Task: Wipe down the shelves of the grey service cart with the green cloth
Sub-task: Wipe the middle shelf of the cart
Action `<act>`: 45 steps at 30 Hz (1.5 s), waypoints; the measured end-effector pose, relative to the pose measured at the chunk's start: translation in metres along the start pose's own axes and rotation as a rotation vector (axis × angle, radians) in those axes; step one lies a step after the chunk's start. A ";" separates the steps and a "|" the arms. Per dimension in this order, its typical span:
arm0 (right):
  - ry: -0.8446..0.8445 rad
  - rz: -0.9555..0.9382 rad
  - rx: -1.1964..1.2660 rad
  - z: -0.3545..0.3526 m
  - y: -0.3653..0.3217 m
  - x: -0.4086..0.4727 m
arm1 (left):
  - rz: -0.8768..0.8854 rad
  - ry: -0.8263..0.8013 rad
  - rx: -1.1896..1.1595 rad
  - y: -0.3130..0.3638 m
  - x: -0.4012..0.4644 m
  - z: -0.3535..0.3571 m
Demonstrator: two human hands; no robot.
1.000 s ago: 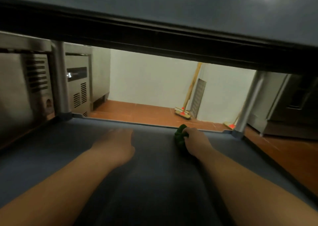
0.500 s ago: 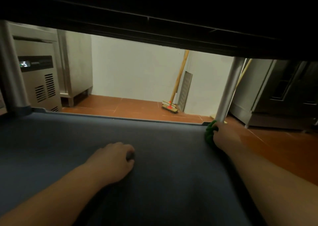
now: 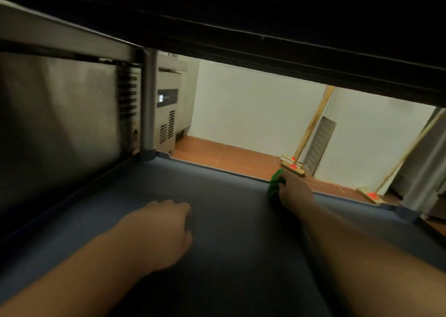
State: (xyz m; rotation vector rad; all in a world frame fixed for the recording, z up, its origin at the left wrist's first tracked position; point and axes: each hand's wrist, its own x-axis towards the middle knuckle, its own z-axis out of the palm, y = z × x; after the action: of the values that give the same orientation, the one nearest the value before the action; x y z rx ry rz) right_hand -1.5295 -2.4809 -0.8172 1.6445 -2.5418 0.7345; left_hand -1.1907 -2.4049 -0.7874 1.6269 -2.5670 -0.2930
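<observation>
— At the far edge of the flat grey cart shelf (image 3: 229, 220), where's your bunched green cloth (image 3: 274, 187)?

— Clamped in your right hand (image 3: 295, 191) fingers. Press flat, sweep leftward; left hand (image 3: 164, 229), loosely curled, steadies.

A commercial kitchen or its back room. Stainless steel units show it: a vented machine (image 3: 166, 118) with a small lit display at 11 o'clock, a steel cabinet (image 3: 58, 123) at 9 o'clock, more steel (image 3: 424, 162) at 3 o'clock. The floor (image 3: 231, 157) is terracotta tile, the wall (image 3: 253, 109) plain white. Wooden-handled brooms (image 3: 311, 128) lean at 1 o'clock.
</observation>
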 end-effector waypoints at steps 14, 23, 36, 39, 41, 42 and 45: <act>-0.117 -0.358 0.100 0.109 -0.267 -0.015 | -0.434 0.490 -0.510 -0.114 0.006 -0.010; -0.158 -0.466 0.083 0.118 -0.291 -0.027 | -0.345 0.471 -0.437 -0.118 0.012 0.000; -0.077 0.002 -0.085 -0.043 0.044 -0.066 | -0.081 0.288 -0.094 -0.038 0.009 -0.014; -0.004 0.114 -0.121 -0.086 0.143 -0.088 | 0.005 0.275 -0.060 0.032 0.008 -0.010; 0.051 0.175 -0.140 -0.112 0.201 -0.100 | 0.063 0.251 -0.110 0.081 0.008 0.001; 0.056 0.201 -0.161 -0.125 0.226 -0.106 | 0.089 0.235 -0.138 0.104 0.008 0.008; 0.067 0.248 -0.217 -0.162 0.266 -0.125 | 0.163 0.174 -0.177 0.157 0.010 0.025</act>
State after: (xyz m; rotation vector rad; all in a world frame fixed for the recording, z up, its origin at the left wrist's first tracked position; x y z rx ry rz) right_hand -1.7418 -2.2208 -0.8060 1.2358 -2.6943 0.4925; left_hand -1.3387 -2.3464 -0.7789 1.3141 -2.4460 -0.3388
